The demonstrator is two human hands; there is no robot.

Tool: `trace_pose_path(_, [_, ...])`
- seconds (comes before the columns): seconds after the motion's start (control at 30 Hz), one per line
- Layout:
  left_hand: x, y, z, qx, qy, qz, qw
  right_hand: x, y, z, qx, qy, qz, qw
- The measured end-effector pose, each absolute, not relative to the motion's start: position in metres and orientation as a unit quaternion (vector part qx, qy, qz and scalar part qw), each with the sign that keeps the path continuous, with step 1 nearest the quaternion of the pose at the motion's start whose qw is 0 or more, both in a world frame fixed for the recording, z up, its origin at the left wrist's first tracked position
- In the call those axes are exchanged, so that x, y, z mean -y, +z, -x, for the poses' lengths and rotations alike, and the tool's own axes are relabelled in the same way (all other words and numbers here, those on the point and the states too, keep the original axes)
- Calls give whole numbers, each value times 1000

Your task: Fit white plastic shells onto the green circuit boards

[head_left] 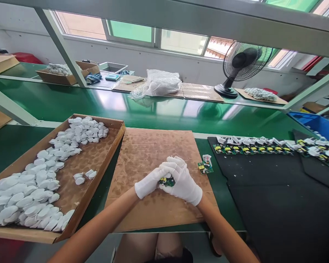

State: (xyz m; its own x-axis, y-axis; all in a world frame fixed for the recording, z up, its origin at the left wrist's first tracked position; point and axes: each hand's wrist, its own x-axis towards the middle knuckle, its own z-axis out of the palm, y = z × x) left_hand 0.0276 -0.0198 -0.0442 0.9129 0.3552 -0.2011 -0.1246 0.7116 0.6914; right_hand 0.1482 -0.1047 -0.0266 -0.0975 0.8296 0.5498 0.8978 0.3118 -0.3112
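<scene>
Both hands wear white gloves and meet over a flat cardboard sheet (153, 146). My left hand (149, 182) and my right hand (182, 180) are closed together around a small green circuit board (166, 181), which peeks out between the fingers. Whether a white shell is also held there is hidden. Another green circuit board with a white plug piece (205, 165) lies just right of my right hand, at the sheet's edge. To the left, a cardboard tray (93, 160) holds many white plastic shells (30, 190).
A black mat (276, 190) on the right carries a row of circuit boards with white plug parts (252, 146). Beyond lies a green conveyor belt (71, 102). Further back stand a black fan (242, 65), a plastic bag (160, 83), cardboard boxes (60, 71) and a blue bin (318, 124).
</scene>
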Motion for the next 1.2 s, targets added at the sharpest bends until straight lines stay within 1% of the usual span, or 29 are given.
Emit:
trace_pose_path(0.13, [22, -28, -27, -200, 113, -395, 889, 105, -25, -151, 729, -65, 606, 310])
trace_pose_path(0.3, [19, -29, -28, -207, 180, -460, 844, 107, -23, -151, 710, -66, 618, 331])
trace_pose_path(0.37, [19, -33, -28, -212, 187, -449, 848, 107, -25, -150, 708, -59, 619, 333])
trace_pose_path(0.47, [20, -35, -27, -227, 152, -393, 878, 106, -29, -150, 707, -55, 619, 337])
trace_pose_path(0.53, [20, -32, -27, -231, 137, -403, 875, 105, -32, -151, 710, -57, 615, 338])
trace_pose_path(0.67, [20, -29, -28, -226, 168, -549, 787, 105, -34, -150, 715, -35, 604, 351])
trace_pose_path(0.77, [20, -30, -29, -226, 171, -584, 761, 105, -34, -149, 698, 9, 610, 375])
trace_pose_path(0.9, [19, -30, -26, -210, 150, -544, 798, 103, -32, -147, 718, 31, 577, 389])
trace_pose_path(1.07, [24, -22, -26, -198, 99, -313, 923, 103, -26, -145, 693, 25, 569, 442])
trace_pose_path(1.13, [28, -20, -27, -219, 105, -263, 934, 104, -26, -144, 676, 33, 582, 450])
trace_pose_path(1.2, [31, -20, -29, -241, 121, -254, 929, 104, -28, -142, 664, 42, 594, 453])
